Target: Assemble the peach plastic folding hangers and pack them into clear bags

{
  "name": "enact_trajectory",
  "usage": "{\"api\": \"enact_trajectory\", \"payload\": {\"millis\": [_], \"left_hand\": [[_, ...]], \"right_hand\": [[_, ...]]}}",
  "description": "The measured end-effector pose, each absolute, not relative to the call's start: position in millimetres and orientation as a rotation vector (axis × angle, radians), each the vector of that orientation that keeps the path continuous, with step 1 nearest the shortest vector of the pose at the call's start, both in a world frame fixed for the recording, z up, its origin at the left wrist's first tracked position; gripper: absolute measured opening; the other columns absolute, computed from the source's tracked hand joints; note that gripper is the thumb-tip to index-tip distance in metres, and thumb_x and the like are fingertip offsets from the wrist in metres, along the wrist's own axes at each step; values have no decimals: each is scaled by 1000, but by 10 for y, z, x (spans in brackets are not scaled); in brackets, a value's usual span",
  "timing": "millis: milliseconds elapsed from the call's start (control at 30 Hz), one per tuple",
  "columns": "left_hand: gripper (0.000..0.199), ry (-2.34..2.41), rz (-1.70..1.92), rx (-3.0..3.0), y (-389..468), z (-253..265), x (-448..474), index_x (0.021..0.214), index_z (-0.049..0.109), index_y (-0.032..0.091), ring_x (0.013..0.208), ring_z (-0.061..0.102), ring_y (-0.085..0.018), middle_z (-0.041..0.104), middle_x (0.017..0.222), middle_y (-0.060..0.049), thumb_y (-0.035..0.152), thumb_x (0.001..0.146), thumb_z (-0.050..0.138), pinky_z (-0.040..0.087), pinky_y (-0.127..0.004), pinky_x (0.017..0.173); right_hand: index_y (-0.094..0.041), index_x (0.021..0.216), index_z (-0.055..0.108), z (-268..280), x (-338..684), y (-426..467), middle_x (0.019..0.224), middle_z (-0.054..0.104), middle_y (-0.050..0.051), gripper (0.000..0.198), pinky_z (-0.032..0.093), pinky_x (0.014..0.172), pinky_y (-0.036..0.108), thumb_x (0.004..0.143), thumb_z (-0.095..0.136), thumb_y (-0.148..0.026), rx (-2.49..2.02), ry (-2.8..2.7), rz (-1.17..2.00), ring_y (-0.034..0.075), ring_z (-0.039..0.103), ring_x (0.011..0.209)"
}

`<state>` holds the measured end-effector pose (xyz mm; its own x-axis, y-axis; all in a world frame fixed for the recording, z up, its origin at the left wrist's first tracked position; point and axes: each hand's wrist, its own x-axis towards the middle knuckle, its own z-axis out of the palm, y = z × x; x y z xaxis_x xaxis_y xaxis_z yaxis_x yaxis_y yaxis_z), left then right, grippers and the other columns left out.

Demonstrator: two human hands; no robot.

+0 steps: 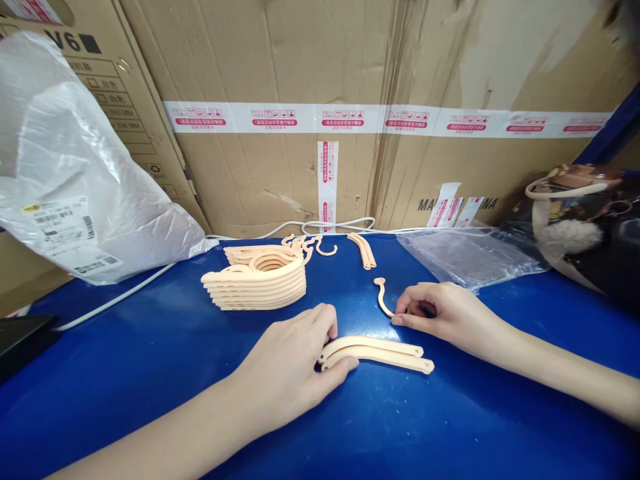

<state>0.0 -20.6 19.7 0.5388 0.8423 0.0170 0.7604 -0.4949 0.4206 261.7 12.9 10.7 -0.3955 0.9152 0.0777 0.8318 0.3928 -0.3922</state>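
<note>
My left hand (293,363) pinches the left end of two cream plastic hanger arms (383,351), which lie side by side with their free ends pointing right. Between the fingertips of my right hand (440,310) is one end of a cream hanger hook (383,298); its flat knob end points away from me. Beyond my left hand sits a neat stack of folded cream hangers (257,290), several layers high, with hooks (327,249) sticking out behind it. Another pair of loose hanger arms (363,252) rests farther back, right of the stack.
A clear plastic bag (475,257) lies at the back right, beside a dark handbag (575,227). A white plastic parcel (85,167) leans at the left. Cardboard boxes (280,173) wall off the back of the blue table (150,373), and a white cable (120,298) runs along it.
</note>
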Motion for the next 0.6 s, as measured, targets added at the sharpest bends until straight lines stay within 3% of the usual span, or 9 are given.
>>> {"api": "enact_trajectory", "payload": {"millis": [267, 367, 467, 600], "left_hand": [[23, 1269, 282, 2498, -189, 198, 1, 86, 40, 22, 59, 50, -17, 55, 79, 2, 40, 90, 54, 30, -27, 54], [23, 1243, 294, 2511, -190, 188, -3, 85, 40, 22, 60, 50, -17, 54, 79, 2, 40, 90, 54, 30, -27, 54], [23, 1224, 316, 2516, -188, 171, -6, 85, 40, 22, 61, 50, -17, 54, 79, 2, 39, 90, 54, 30, -27, 54], [21, 1195, 350, 2523, -177, 141, -12, 85, 40, 22, 62, 50, -17, 53, 78, 3, 37, 91, 53, 30, -27, 54]], "right_hand": [[-23, 84, 69, 400, 2530, 467, 71, 67, 0, 32, 37, 58, 28, 92, 51, -49, -1347, -2493, 35, 17, 59, 63], [-17, 96, 68, 500, 2326, 851, 86, 70, 7, 23, 43, 69, 30, 95, 48, -28, -996, -2587, -124, 20, 63, 78], [-18, 103, 69, 511, 1956, 1259, 101, 69, 8, 31, 43, 81, 32, 88, 45, -6, -791, -2717, -90, 21, 62, 96], [-17, 107, 69, 441, 1323, 1651, 114, 67, 9, 42, 42, 89, 32, 81, 44, 3, -568, -2810, 6, 20, 59, 106]]}}
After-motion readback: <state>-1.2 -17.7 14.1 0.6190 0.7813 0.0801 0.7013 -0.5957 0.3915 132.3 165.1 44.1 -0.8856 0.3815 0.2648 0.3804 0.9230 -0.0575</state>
